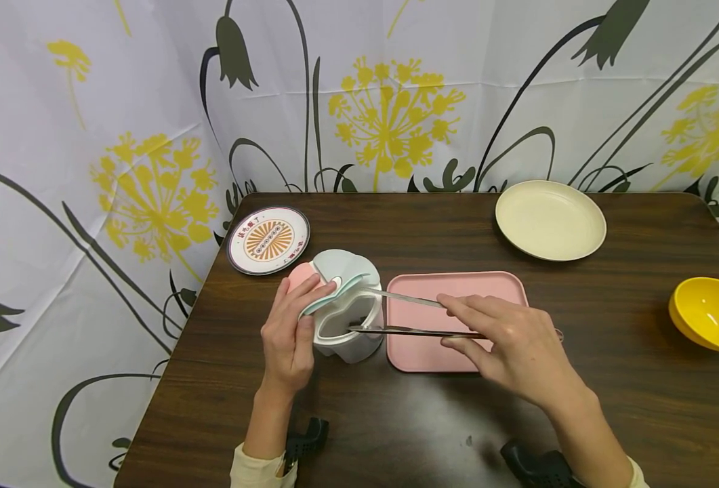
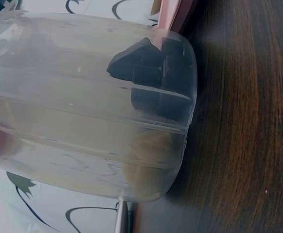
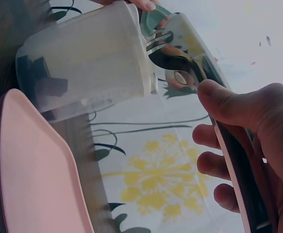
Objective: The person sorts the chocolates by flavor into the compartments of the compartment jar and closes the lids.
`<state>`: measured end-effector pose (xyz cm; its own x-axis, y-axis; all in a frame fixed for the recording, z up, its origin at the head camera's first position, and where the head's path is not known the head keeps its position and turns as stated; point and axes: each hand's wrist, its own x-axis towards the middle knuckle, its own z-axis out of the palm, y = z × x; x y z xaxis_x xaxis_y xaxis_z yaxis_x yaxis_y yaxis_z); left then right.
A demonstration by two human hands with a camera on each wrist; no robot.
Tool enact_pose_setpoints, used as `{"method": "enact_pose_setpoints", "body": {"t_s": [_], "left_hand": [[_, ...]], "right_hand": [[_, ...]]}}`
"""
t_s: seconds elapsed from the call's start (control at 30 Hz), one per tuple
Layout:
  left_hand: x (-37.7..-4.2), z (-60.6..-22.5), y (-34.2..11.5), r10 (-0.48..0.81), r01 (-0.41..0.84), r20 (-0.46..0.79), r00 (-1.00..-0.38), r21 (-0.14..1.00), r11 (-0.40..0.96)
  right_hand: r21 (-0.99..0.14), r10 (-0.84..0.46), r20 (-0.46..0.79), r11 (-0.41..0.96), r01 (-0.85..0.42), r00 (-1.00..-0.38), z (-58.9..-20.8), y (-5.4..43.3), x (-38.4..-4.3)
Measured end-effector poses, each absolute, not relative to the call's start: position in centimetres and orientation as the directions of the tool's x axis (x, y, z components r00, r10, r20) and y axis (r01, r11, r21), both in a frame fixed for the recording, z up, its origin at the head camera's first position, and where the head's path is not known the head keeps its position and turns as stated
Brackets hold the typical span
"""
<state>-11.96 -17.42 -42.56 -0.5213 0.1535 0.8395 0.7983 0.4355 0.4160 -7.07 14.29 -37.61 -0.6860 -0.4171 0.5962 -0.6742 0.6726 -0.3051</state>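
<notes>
A translucent storage box (image 1: 350,347) with a petal-shaped pastel lid (image 1: 339,261) stands left of centre. My left hand (image 1: 292,332) holds its mint flap (image 1: 337,296) raised, fingers behind the flap and thumb at its lower corner. In my right hand (image 1: 511,342) are long metal tongs (image 1: 408,331), gripped between thumb and fingers with the arms spread. One arm's tip reaches into the uncovered compartment; the other lies along its far rim. The right wrist view shows fork-like tines (image 3: 157,43) at one tip. Dark chunks (image 2: 151,73) and a tan piece (image 2: 149,160) sit low inside the box.
A pink tray (image 1: 420,352) lies right of the box, under the tongs and right hand. Behind the box at left is a patterned plate (image 1: 268,240). A cream plate (image 1: 551,220) sits at the back right, and a yellow bowl (image 1: 713,315) at the right edge.
</notes>
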Motion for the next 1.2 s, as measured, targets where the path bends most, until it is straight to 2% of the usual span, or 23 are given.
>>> {"method": "enact_pose_setpoints", "body": {"t_s": [0.23,0.4,0.57,0.8,1.03,1.2], "left_hand": [[-12.0,-42.6,-17.4,0.151,0.8,0.842,-0.519,0.415,0.434],[-12.0,-42.6,-17.4,0.15,0.804,0.844,-0.515,0.414,0.428],[-12.1,-42.7,-17.4,0.148,0.805,0.846,-0.513,0.413,0.426],[-12.1,-42.8,-17.5,0.148,0.801,0.842,-0.519,0.418,0.43],[-12.0,-42.9,-17.5,0.152,0.799,0.84,-0.521,0.418,0.432],[-12.1,-42.7,-17.4,0.15,0.802,0.844,-0.515,0.414,0.43]], "right_hand": [[-0.33,-0.367,0.61,0.688,-0.647,-0.702,-38.3,15.6,-6.8],[-0.364,-0.288,0.603,0.731,-0.577,-0.744,-39.3,17.0,-6.1],[-0.399,-0.151,0.567,0.81,-0.43,-0.81,-40.9,18.5,-5.5],[-0.474,0.047,0.439,0.86,-0.187,-0.897,-42.8,20.9,-4.4],[-0.505,0.207,0.277,0.862,0.041,-0.938,-44.0,23.8,-3.3],[-0.527,0.322,0.199,0.831,0.176,-0.925,-45.0,25.6,-2.6]]}}
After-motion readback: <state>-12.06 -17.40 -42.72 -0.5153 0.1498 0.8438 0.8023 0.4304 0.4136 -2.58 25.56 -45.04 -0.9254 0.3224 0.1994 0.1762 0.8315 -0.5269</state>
